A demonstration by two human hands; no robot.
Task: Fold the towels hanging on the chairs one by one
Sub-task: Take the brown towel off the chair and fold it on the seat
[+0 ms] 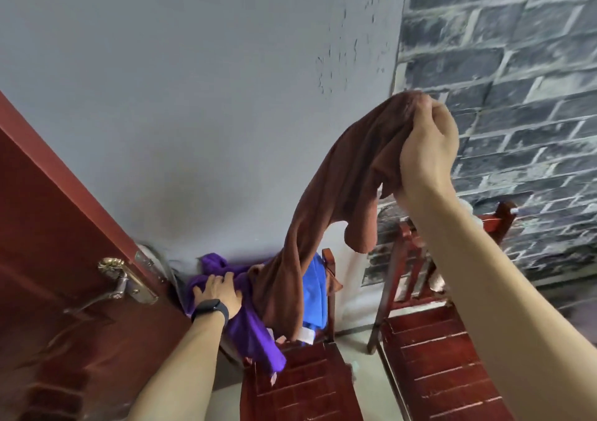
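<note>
1. The right hand [428, 149] is raised high in front of the brick-patterned wall [523, 97], its fingers closed around a bunched end of the brown towel [326, 213].
2. The brown towel is hanging down from that grip in a long drape, its lower part trailing over the back of the left chair [307, 382] and lying across the other cloths there.
3. The left hand [218, 294] is lying flat, fingers spread, pressing on the purple towel [252, 327]; it is not gripping anything.
4. A black wristband [210, 309] is sitting on the left wrist.
5. The purple towel is draped over the left side of that chair's back, one end dangling toward the seat.
6. A blue towel [313, 288] is hanging on the same chair back, just beside the brown one and partly covered by it.
7. A second wooden chair [433, 362] is standing to the right, near the first; the right forearm is crossing in front of its back.
8. A red-brown door [58, 259] with a metal handle [119, 286] is standing at the left edge, against the plain grey wall [193, 97].
</note>
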